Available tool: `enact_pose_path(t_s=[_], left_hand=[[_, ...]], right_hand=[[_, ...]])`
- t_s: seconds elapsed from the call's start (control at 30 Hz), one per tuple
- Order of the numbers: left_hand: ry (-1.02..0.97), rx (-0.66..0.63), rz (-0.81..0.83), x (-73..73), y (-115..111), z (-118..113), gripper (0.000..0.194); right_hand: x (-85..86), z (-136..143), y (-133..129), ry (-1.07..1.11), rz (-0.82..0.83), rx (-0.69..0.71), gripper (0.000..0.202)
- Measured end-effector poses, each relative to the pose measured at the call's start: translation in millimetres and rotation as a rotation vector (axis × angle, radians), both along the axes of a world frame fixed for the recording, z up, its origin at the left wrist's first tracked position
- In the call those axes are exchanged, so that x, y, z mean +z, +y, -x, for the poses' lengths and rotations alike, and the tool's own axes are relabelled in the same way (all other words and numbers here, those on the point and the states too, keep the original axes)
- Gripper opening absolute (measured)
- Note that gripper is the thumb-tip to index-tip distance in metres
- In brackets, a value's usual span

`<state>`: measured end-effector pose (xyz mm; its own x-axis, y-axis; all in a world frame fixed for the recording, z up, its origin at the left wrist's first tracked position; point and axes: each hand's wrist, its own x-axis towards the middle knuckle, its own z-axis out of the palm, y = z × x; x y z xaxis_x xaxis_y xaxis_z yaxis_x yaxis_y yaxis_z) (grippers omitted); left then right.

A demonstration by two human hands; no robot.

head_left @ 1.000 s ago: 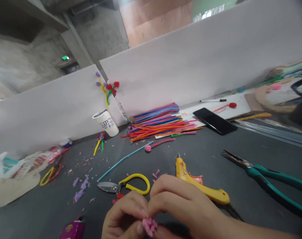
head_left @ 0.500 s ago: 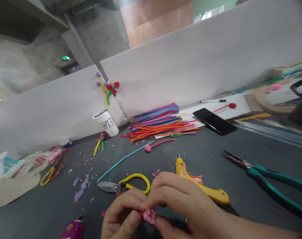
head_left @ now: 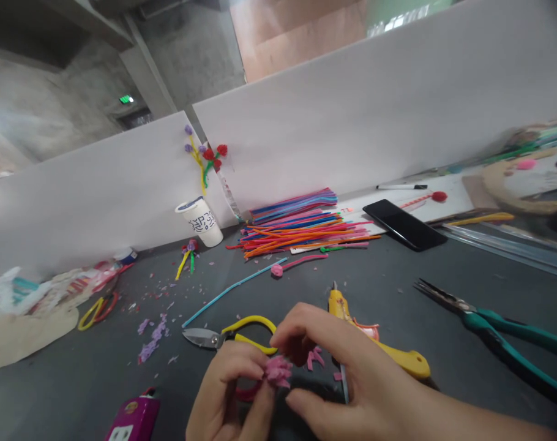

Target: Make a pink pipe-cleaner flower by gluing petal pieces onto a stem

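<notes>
Between its thumb and index finger, my left hand [head_left: 228,389] pinches a small pink fuzzy flower head [head_left: 278,371], like cut pipe cleaner pieces. My right hand [head_left: 338,355] is curved around the flower's right side, thumb and fingers apart, with a gap to the petals. Just beyond the hands lie scissors [head_left: 202,337] with a yellow handle loop; something red shows partly behind my left fingers. A yellow glue gun [head_left: 404,360] lies behind my right hand, which hides part of it. Pink scraps [head_left: 314,359] show between the hands and the glue gun.
Teal-handled pliers [head_left: 478,321] lie at right, a black phone [head_left: 402,223] farther back. Piled pipe cleaners [head_left: 301,233] and a white cup [head_left: 204,223] stand near the white partition [head_left: 352,122]. A purple container [head_left: 134,419] sits front left; purple scraps [head_left: 154,340] lie behind it.
My right fingers have come off the pink flower and spread apart. My left hand still pinches it, and its petals now look more spread. The view has shifted slightly.
</notes>
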<state>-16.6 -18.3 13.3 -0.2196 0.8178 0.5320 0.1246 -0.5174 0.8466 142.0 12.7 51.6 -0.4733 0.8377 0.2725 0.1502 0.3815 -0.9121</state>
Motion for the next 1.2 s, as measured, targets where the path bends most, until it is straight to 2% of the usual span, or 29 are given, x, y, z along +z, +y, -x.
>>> enact_pose_path(t_s=[0.17,0.23,0.33,0.4,0.5,0.67,0.77,0.9,0.97,1.1,1.2], left_hand=[[0.118,-0.068,0.052,-2.4,2.4,2.5,0.013],[0.022,0.022,0.091,-2.1,1.6,-1.4,0.013],[-0.071,0.080,0.178,0.4,-1.0,-10.0,0.019],[-0.097,0.089,0.253,3.2,-2.0,-14.1,0.022],[-0.182,0.030,0.410,7.0,-0.6,-14.9,0.028],[-0.384,-0.098,0.601,7.7,9.6,-6.1,0.039],[-0.482,-0.141,0.686,7.8,15.2,-0.6,0.043],[-0.526,-0.123,0.655,11.3,14.2,2.3,0.045],[-0.524,-0.139,0.620,12.5,10.9,2.0,0.046],[-0.520,-0.185,0.622,11.1,4.6,0.0,0.048],[-0.530,-0.231,0.655,10.2,4.1,-0.4,0.048]], right_hand=[[-6.3,5.1,-2.0,-0.112,0.013,-0.021,0.030],[-10.6,6.1,-0.2,-0.101,0.042,-0.033,0.029],[-17.1,6.7,3.0,-0.051,0.047,-0.040,0.027],[-20.3,7.0,4.6,-0.017,0.030,-0.040,0.022],[-22.1,8.0,5.8,0.009,0.062,-0.052,0.020],[-19.5,12.3,8.6,0.081,0.263,0.008,0.026],[-19.7,14.4,12.6,0.130,0.431,0.059,0.022],[-24.3,14.9,15.2,0.070,0.514,0.020,0.008],[-27.9,15.8,12.5,0.097,0.555,0.067,0.005],[-37.3,21.4,1.6,0.294,0.786,0.264,0.019],[-43.5,26.0,-3.7,0.388,0.912,0.284,0.033]])
